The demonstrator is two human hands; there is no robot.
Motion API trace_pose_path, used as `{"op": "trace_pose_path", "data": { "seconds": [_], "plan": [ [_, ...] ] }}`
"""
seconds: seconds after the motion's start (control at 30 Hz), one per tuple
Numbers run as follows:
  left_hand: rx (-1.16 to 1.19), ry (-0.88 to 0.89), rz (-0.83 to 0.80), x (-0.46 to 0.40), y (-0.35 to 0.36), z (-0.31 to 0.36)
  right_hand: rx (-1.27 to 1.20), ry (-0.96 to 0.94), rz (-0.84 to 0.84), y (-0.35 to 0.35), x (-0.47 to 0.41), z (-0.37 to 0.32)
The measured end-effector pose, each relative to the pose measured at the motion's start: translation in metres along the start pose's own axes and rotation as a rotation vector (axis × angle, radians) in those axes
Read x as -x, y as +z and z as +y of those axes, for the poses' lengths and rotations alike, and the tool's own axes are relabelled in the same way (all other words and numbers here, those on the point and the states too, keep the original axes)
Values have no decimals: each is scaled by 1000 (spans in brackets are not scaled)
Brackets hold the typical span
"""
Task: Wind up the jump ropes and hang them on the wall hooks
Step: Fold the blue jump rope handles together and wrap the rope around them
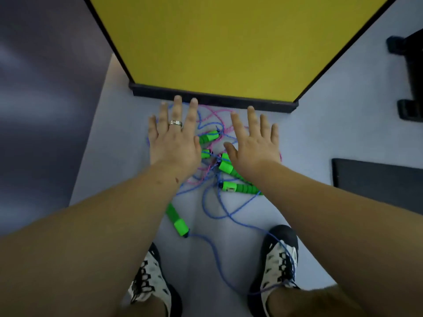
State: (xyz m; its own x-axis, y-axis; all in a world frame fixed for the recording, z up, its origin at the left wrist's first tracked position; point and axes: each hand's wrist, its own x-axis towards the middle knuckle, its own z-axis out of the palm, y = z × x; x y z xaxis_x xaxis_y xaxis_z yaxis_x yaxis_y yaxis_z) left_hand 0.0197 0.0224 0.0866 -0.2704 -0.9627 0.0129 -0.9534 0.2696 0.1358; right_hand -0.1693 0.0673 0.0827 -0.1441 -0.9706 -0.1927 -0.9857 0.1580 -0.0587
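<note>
Both hands are held out flat and spread — left hand (175,143), right hand (254,143) — nothing gripped, above the tangled jump ropes (212,179) heaped on the floor near the yellow panel (229,42) — presumably for picking out a handle.

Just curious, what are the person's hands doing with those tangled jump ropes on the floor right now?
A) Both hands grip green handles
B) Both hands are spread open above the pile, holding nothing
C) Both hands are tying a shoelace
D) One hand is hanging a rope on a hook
B: the left hand and right hand have straight, spread fingers over the jump ropes on the floor, and neither curls round a green handle.
</note>
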Motion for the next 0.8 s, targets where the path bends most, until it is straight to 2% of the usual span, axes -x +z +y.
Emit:
{"op": "trace_pose_path", "data": {
  "seconds": [0.13,0.23,0.47,0.63,0.8],
  "plan": [
    [-14,-19,-79,35,51,-6,12,25,-92,65,18,10],
    [-11,-3,-67,49,68,-7,31,57,-180,95,25,20],
    [5,13,-111,46,94,-9,65,102,-537,143,3,28],
    [1,18,-153,48,104,-11,201,122,-529,165,-11,24],
    [-1,28,-136,44,92,-4,234,110,-574,161,-11,28]
  ]
}}
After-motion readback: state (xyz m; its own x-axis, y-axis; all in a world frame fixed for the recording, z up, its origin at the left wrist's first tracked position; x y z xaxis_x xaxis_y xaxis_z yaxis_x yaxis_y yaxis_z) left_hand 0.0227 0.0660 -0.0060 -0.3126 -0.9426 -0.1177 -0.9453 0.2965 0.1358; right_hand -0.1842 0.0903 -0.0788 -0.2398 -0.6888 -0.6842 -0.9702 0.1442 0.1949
